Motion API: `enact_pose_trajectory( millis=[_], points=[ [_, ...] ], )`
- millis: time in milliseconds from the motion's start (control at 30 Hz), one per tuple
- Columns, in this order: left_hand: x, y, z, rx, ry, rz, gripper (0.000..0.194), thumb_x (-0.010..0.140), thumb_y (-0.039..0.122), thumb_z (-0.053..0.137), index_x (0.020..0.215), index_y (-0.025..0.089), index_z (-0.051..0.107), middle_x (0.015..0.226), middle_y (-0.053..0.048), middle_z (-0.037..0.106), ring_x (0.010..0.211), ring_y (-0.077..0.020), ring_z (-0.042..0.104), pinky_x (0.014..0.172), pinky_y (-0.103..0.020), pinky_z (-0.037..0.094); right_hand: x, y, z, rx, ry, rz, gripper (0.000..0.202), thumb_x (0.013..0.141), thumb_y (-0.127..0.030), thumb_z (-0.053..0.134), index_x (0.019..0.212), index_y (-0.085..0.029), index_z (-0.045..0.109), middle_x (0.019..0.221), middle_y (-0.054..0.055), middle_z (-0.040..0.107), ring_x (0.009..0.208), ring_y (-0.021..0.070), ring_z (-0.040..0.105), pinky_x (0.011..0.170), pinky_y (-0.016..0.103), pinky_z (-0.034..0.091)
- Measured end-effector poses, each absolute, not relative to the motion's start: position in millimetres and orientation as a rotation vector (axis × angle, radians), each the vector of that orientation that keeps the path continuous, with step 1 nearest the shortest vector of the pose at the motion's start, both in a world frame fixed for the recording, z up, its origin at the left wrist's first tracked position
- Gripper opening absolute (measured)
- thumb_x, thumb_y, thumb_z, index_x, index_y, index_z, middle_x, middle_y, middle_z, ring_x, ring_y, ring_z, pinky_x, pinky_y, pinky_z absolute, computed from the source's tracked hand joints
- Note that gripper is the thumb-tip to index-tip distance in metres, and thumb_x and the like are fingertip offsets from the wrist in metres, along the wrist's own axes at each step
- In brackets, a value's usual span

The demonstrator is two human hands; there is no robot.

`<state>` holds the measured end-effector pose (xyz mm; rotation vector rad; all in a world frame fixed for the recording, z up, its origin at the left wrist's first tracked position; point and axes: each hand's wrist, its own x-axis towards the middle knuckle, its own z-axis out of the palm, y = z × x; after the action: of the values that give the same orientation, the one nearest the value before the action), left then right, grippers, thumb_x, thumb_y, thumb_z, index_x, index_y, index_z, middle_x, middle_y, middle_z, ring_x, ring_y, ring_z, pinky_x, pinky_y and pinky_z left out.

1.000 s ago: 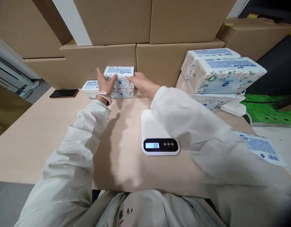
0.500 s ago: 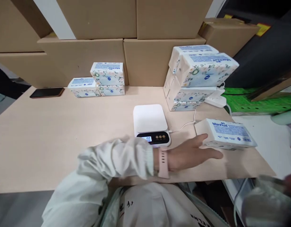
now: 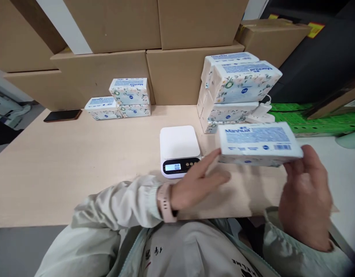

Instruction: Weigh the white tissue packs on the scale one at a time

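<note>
A white-and-blue tissue pack (image 3: 257,140) is lifted off the table, front right. My right hand (image 3: 307,192) grips its right end, thumb on top and fingers beneath. At the pack's left end is my left hand (image 3: 195,184), fingers stretched out and apart; its index fingertip is at the corner, and I cannot tell whether it presses there. The white digital scale (image 3: 180,142) lies just beyond my left hand, its display lit at 0.0 and its plate bare. Part of its button panel is hidden by that hand.
A tall stack of tissue packs (image 3: 243,90) stands behind the held one, beside a white power strip (image 3: 260,115). A smaller stack (image 3: 129,92) and a phone (image 3: 62,115) are at the back left. Cardboard boxes (image 3: 108,73) wall off the rear.
My right hand has come in from the right edge and taken hold of the tissue pack, raising it and moving it left. My left hand has drawn back leftward.
</note>
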<state>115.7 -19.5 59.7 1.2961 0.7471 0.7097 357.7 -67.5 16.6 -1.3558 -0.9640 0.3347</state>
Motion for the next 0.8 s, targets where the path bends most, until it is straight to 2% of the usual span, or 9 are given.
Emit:
enact_pose_trajectory(
  millis=[67,167,300,400,500,667,800],
  points=[
    [85,-20,61,1.291,0.803,0.811,0.07,0.099,0.048,0.071,0.164,0.03,0.052,0.176,-0.002,0.039,0.169,-0.0339,0.027,0.142,-0.055,0.017,331,-52,21,-1.235,-1.091,0.472,0.065,0.093,-0.053,0.075,0.155,-0.043,0.061,0.167,0.003,0.055,0.161,0.0332,0.046,0.139,0.061,0.029],
    [49,-15,61,1.314,0.859,0.945,0.062,0.102,0.042,0.069,0.162,0.035,0.054,0.175,0.001,0.04,0.168,-0.0331,0.028,0.141,-0.055,0.022,296,-25,18,-1.062,-1.296,0.72,0.067,0.101,-0.045,0.068,0.164,-0.043,0.046,0.176,-0.001,0.042,0.166,0.0269,0.037,0.14,0.055,0.03],
    [15,-7,46,1.334,1.0,1.044,0.063,0.101,0.04,0.07,0.162,0.036,0.053,0.175,0.001,0.04,0.168,-0.0326,0.029,0.141,-0.056,0.022,265,0,-3,-0.97,-1.42,0.923,0.071,0.104,-0.044,0.065,0.169,-0.043,0.035,0.181,-0.001,0.034,0.168,0.0257,0.034,0.14,0.058,0.028],
    [-2,-4,28,1.327,1.085,1.071,0.061,0.101,0.045,0.072,0.16,0.037,0.057,0.173,0.0,0.045,0.167,-0.0333,0.031,0.14,-0.058,0.024,262,6,-17,-1.003,-1.454,1.001,0.07,0.104,-0.044,0.065,0.168,-0.043,0.037,0.178,0.001,0.039,0.164,0.0257,0.04,0.138,0.06,0.033],
    [-15,0,11,1.277,1.155,1.168,0.06,0.101,0.053,0.071,0.157,0.037,0.059,0.171,-0.002,0.047,0.165,-0.0333,0.035,0.138,-0.059,0.028,275,8,-23,-1.06,-1.431,0.919,0.062,0.104,-0.045,0.067,0.162,-0.039,0.048,0.173,0.003,0.047,0.161,0.0266,0.045,0.136,0.06,0.037],
    [-31,13,-7,1.124,1.195,1.397,0.063,0.101,0.066,0.065,0.15,0.026,0.064,0.166,-0.011,0.053,0.161,-0.0355,0.042,0.135,-0.061,0.031,299,16,-29,-1.144,-1.275,0.625,0.044,0.105,-0.047,0.062,0.145,-0.029,0.066,0.147,0.009,0.072,0.138,0.0274,0.067,0.126,0.062,0.047],
    [-35,18,-13,1.012,1.139,1.444,0.064,0.1,0.069,0.06,0.146,0.025,0.068,0.16,-0.012,0.06,0.159,-0.0347,0.046,0.135,-0.061,0.031,302,19,-26,-1.138,-1.141,0.547,0.042,0.106,-0.049,0.059,0.136,-0.022,0.072,0.134,0.012,0.077,0.128,0.0268,0.073,0.12,0.059,0.052]
  ],
)
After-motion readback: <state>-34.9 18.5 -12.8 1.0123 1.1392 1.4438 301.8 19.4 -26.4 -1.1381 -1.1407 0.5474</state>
